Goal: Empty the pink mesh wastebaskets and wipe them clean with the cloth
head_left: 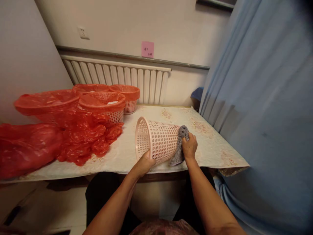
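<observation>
A pale pink perforated plastic basket [156, 138] lies on its side on the table [207, 143], its open mouth facing left. My left hand [144, 163] grips the basket's near rim from below. My right hand [189, 146] is closed on a grey cloth [180, 147] and presses it against the basket's bottom end. The cloth hangs down over the base toward the table's front edge.
Several pink baskets lined with red plastic bags [102, 104] stand at the back left, with loose red bags [80, 137] heaped before them. A white radiator [122, 78] runs along the wall. A blue curtain [264, 114] hangs close on the right.
</observation>
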### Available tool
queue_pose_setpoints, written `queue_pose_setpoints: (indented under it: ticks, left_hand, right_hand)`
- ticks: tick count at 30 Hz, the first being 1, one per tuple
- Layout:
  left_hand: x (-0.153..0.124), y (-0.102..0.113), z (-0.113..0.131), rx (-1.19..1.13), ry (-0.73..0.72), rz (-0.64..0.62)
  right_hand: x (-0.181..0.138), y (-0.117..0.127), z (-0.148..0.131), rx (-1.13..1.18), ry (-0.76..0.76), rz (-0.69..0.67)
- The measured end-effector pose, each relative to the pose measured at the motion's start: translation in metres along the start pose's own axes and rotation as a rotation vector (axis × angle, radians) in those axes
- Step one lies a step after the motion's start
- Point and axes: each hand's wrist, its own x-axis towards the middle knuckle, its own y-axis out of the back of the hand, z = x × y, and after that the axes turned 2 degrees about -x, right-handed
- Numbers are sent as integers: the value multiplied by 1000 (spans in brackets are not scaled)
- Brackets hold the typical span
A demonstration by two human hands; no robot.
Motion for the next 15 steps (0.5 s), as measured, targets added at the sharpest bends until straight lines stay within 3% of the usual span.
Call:
queue_pose_setpoints:
  ticks: [3, 6, 11, 15]
  left_hand:
    - [3, 0, 0, -9, -4, -15]
    - [5, 1, 1, -16, -1, -15]
    - [8, 4, 3, 3, 34, 23]
    - [6, 6, 1, 55, 53, -8]
  right_hand:
    - [-14, 1, 13, -13, -86, 35]
    - [-46, 1, 1, 31, -51, 67]
    - [-89, 6, -50, 224, 212, 41]
    - [-91, 15, -89, 337, 401, -29]
